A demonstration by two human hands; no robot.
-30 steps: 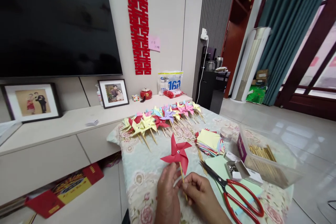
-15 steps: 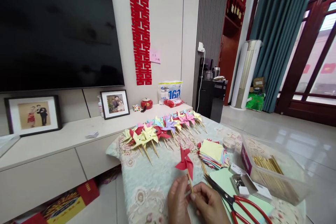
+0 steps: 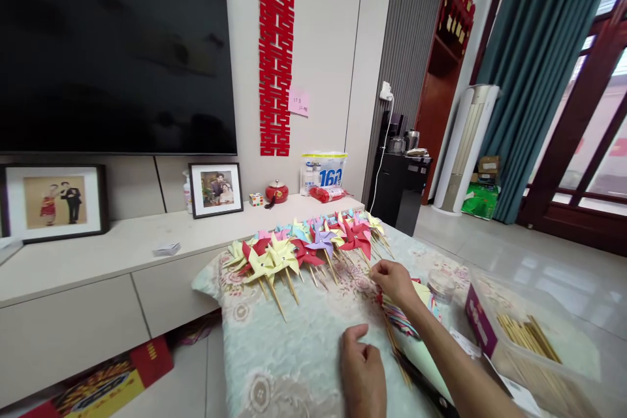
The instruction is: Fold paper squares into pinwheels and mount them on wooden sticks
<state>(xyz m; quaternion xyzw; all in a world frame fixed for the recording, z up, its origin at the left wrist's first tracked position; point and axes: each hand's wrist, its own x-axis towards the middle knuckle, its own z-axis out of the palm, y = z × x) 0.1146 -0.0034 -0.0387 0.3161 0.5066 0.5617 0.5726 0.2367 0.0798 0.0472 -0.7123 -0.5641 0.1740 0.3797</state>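
A red paper pinwheel (image 3: 356, 237) lies at the right end of the rows of pinwheels. My right hand (image 3: 393, 282) reaches forward over the table, its fingers closed around the lower end of that pinwheel's stick. Several more pinwheels sit to the left, among them a purple pinwheel (image 3: 321, 240) and a pale yellow pinwheel (image 3: 262, 264), with their sticks pointing toward me. Near the front of the table, my left hand (image 3: 363, 372) rests with fingers loosely curled and apart, holding nothing. My right arm partly covers a stack of coloured paper squares (image 3: 411, 313).
A clear plastic box (image 3: 539, 366) of sticks stands at the right. Loose sticks (image 3: 396, 346) and scissors (image 3: 424, 385), partly hidden by my arm, lie by a green sheet. A round clear container (image 3: 441, 285) is behind. The white TV cabinet (image 3: 196, 235) borders the table's far side.
My right hand has carried the red pinwheel forward from in front of me to the far rows. My left hand has let go of it and stays near the front edge.
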